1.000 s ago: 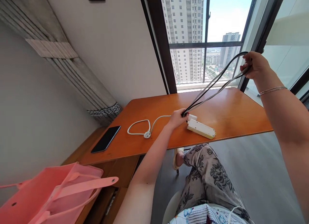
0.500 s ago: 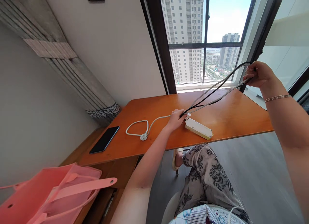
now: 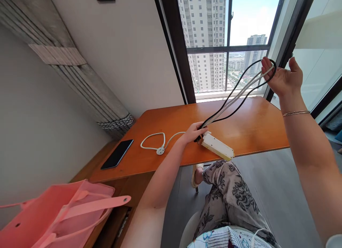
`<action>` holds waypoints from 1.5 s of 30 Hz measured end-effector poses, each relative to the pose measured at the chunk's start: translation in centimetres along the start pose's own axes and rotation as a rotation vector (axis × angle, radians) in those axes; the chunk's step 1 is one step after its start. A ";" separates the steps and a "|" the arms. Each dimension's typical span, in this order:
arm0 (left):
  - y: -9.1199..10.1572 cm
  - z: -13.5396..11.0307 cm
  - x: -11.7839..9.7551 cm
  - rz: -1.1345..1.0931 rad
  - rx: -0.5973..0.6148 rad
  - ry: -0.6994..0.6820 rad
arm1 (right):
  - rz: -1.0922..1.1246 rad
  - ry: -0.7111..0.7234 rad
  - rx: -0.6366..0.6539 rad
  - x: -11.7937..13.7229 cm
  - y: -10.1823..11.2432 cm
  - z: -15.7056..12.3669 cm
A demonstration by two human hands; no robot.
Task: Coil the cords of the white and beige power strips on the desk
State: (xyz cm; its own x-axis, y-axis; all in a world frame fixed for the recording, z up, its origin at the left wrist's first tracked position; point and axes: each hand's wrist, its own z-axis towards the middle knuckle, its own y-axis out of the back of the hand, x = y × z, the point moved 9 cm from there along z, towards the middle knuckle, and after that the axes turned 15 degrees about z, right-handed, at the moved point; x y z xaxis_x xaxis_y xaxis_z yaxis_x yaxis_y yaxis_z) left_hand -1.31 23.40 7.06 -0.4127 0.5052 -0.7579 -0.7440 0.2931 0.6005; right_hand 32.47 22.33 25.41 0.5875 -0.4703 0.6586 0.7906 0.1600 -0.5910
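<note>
My left hand [image 3: 194, 131] is closed on a bundle of black and white cords [image 3: 235, 98] just above the orange table [image 3: 253, 130], right beside a white power strip [image 3: 217, 147] lying near the table's front edge. The cords run up to my right hand [image 3: 282, 78], raised near the window, where they loop over its spread fingers. A white cord [image 3: 155, 143] with a round plug trails left from my left hand across the table.
A black phone [image 3: 117, 154] lies on a lower wooden surface at the left. A pink bag [image 3: 61, 212] sits at the bottom left. A folded grey curtain hangs along the left wall. My patterned trouser leg [image 3: 229, 194] is under the table.
My right hand has risen and its fingers have spread, so the cord loop now hangs over them instead of being gripped. The left hand and the power strip have shifted slightly.
</note>
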 end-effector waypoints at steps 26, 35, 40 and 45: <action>3.0 -1.0 0.0 -0.209 -0.059 0.023 | -1.636 0.175 0.403 -9.9 9.6 -7.5; 1.3 -1.7 0.3 -0.143 0.160 0.041 | -1.818 0.294 0.470 -5.6 9.5 -7.0; 2.4 -1.4 0.7 -0.260 0.038 0.059 | -1.792 0.213 0.672 -6.8 8.6 -7.8; 3.5 -1.1 1.4 -0.396 -0.185 0.115 | -1.844 0.457 0.686 -8.1 6.9 -11.2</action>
State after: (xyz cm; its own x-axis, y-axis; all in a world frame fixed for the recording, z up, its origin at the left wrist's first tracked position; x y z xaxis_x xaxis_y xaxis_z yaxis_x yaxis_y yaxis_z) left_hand -5.06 24.29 7.78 -0.1253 0.2873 -0.9496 -0.9334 0.2901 0.2110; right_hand 31.20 17.49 10.81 -0.8329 -0.5504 -0.0577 0.2647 -0.4878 0.8318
